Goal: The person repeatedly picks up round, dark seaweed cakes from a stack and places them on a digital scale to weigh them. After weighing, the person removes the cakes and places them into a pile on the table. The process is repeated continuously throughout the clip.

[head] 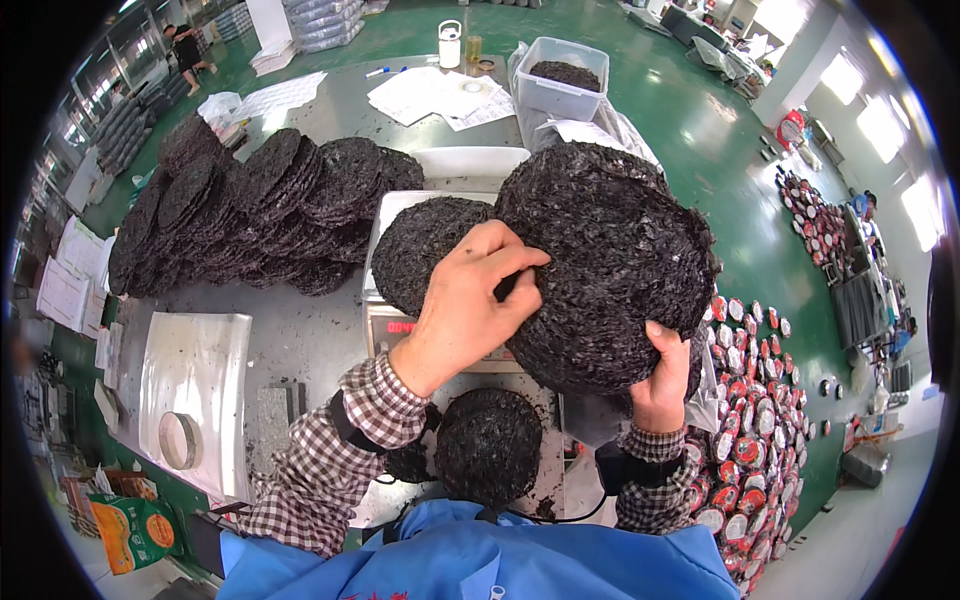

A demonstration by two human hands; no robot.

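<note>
My right hand (664,375) holds a thick stack of round dried seaweed sheets (607,270) by its lower right edge, thumb on top. At the stack's left edge, my left hand (480,292) pinches with thumb and forefinger; whether a piece is between them cannot be told. Behind my left hand, another round seaweed cake (427,244) lies on the white tray (379,232) of a digital scale (381,330) with a red display. A smaller seaweed disc (489,446) sits near my body, beside loose seaweed pieces (411,459).
Piled seaweed discs (300,202) stand at the left of the metal table. Clear plastic sheets (195,375) bear a tape roll (180,441). Papers (435,94), a white bottle (449,46) and a plastic bin (562,94) are farther back. Many round packages (739,465) lie at the right.
</note>
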